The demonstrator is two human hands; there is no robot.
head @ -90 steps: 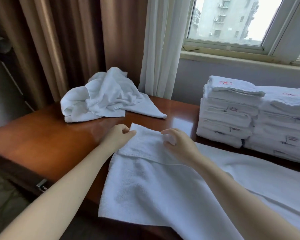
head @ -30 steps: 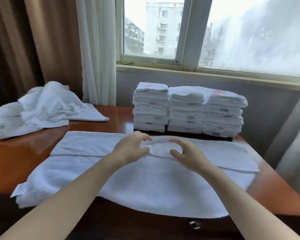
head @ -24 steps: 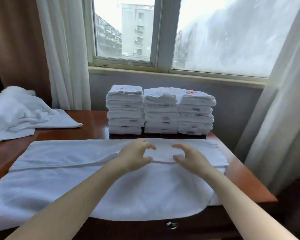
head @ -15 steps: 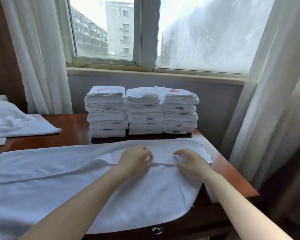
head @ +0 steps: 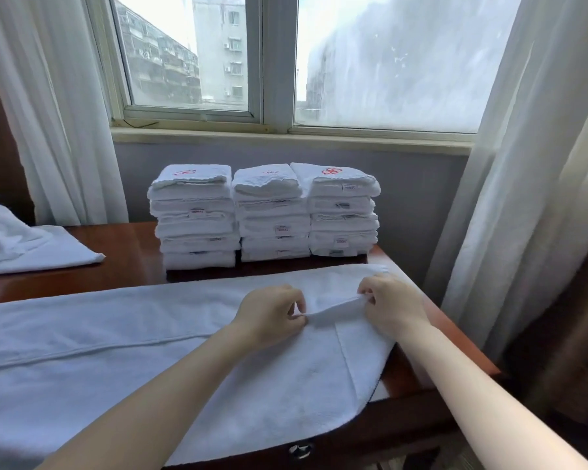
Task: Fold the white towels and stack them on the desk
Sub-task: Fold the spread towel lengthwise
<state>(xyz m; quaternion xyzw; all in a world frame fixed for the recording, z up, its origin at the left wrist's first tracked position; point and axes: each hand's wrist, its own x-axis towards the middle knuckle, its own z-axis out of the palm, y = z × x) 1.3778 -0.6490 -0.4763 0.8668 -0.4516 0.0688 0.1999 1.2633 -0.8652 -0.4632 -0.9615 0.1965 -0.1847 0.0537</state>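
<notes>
Towel (head: 123, 337) flat on desk (head: 126, 252); left hand (head: 272, 317), right hand (head: 392, 307) fingers pinching folded edge.

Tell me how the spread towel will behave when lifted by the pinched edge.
Probably floppy: the raised edge curves limply between the left hand and right hand. The towel would likely drape and trail, since it lies long across the desk and hangs over the front. Its fuzzy surface should resist slipping from a pinch.
</notes>
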